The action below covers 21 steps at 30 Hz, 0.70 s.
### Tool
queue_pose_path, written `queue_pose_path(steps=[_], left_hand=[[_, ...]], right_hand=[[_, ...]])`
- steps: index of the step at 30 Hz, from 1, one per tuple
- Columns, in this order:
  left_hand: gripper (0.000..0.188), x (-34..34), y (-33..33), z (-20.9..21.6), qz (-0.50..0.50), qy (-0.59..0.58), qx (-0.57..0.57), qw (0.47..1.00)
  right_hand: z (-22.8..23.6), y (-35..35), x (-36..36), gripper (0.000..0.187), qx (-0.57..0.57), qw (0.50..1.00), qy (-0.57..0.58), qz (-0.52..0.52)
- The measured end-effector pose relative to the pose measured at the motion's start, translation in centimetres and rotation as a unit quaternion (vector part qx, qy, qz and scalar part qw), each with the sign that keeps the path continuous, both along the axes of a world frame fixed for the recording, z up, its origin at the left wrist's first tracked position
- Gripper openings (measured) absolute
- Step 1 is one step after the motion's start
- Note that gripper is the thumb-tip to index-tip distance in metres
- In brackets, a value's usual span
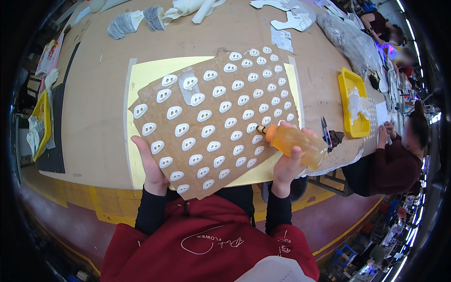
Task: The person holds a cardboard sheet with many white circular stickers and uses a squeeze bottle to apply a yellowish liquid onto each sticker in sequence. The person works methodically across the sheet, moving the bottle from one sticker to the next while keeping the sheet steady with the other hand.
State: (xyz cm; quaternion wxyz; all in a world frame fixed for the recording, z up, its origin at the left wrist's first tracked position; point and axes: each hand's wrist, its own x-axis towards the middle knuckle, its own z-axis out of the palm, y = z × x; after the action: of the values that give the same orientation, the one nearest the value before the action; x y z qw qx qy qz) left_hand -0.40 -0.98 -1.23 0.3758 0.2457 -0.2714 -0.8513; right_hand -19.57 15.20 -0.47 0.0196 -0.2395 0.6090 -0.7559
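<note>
My left hand (154, 169) grips the lower left edge of a brown cardboard sheet (165, 129), thumb on top and fingers hidden beneath. Rows of small white rounded-triangular pieces (208, 131), each with two holes, lie across the sheet. A clear strip (188, 96) shows near its upper left. In my right hand (285, 168) is a squeeze bottle (300, 146) of amber liquid with an orange cap, its dark-tipped nozzle pointing left over pieces near the sheet's right side. Whether the tip touches a piece, I cannot tell. The sheet is tilted above a pale yellow sheet (141, 75) on the table.
Right of the board lie snips (324, 124) beside dark cloth (335, 137), with a yellow tray (345, 91) farther right. Another yellow tray (35, 111) stands at far left. Stacked pieces (126, 25) and plastic bags (347, 40) lie along the back. A co-worker (394, 164) sits at right.
</note>
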Motion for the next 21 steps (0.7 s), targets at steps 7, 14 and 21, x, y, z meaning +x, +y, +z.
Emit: queue_pose_path(steps=[7, 14, 21], left_hand=[[0.076, 0.2, 0.0, -0.2, -0.010, 0.016, 0.004, 1.000], [0.078, 0.2, -0.1, -0.2, -0.025, 0.021, 0.003, 0.999], [0.079, 0.2, 0.0, -0.2, -0.025, 0.020, 0.008, 0.999]], right_hand=[[0.1, 0.1, 0.6, 0.059, 0.006, 1.000, 0.015, 0.009], [-0.1, 0.2, 0.9, 0.060, -0.017, 0.999, 0.017, 0.047], [-0.3, 0.4, 1.2, 0.064, -0.004, 0.998, 0.021, 0.067]])
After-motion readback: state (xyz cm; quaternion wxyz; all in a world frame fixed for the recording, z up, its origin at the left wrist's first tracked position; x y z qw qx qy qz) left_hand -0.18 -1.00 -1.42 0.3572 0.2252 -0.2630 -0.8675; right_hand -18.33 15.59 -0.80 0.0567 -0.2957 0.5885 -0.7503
